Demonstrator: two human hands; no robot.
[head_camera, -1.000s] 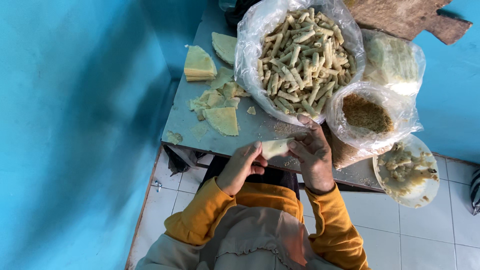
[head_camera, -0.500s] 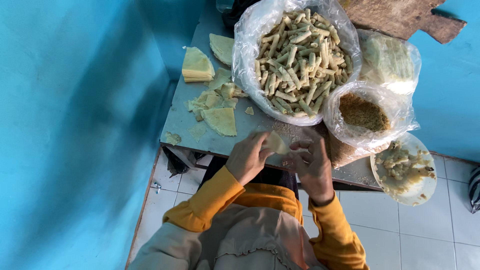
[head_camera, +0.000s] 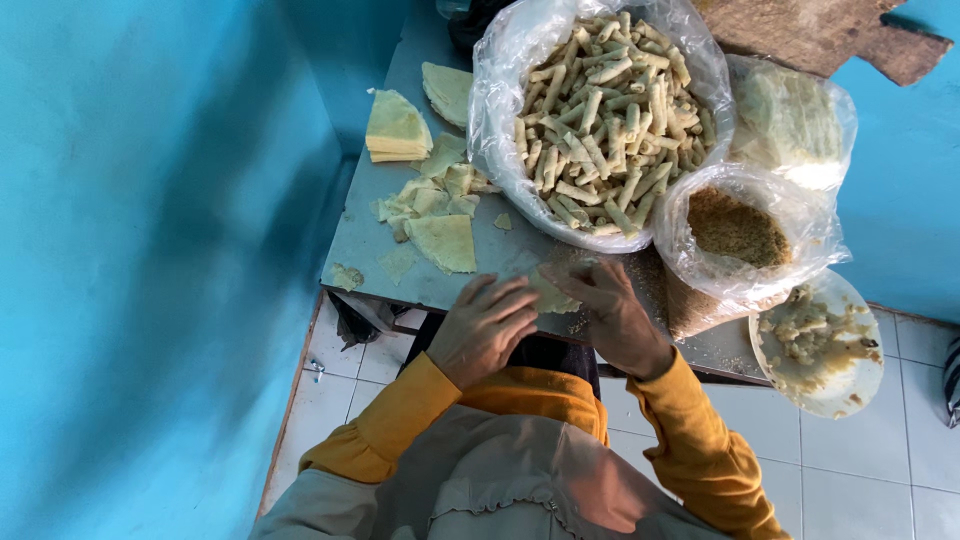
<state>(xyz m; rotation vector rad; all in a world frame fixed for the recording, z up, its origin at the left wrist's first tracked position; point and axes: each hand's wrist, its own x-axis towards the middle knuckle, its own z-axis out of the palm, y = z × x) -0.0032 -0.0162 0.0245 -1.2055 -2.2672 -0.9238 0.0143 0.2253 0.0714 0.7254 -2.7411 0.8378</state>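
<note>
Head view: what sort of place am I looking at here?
Probably a small home or cottage snack-making spot: a grey table against blue walls, a big plastic bag of rolled pastry sticks, and both hands rolling a wrapper.

Pale wrapper (head_camera: 550, 292) mostly covered by left hand (head_camera: 485, 325) and right hand (head_camera: 610, 310), wooden board (head_camera: 830, 35) cut by top edge, white plate's (head_camera: 850, 385) contents indistinct
</note>
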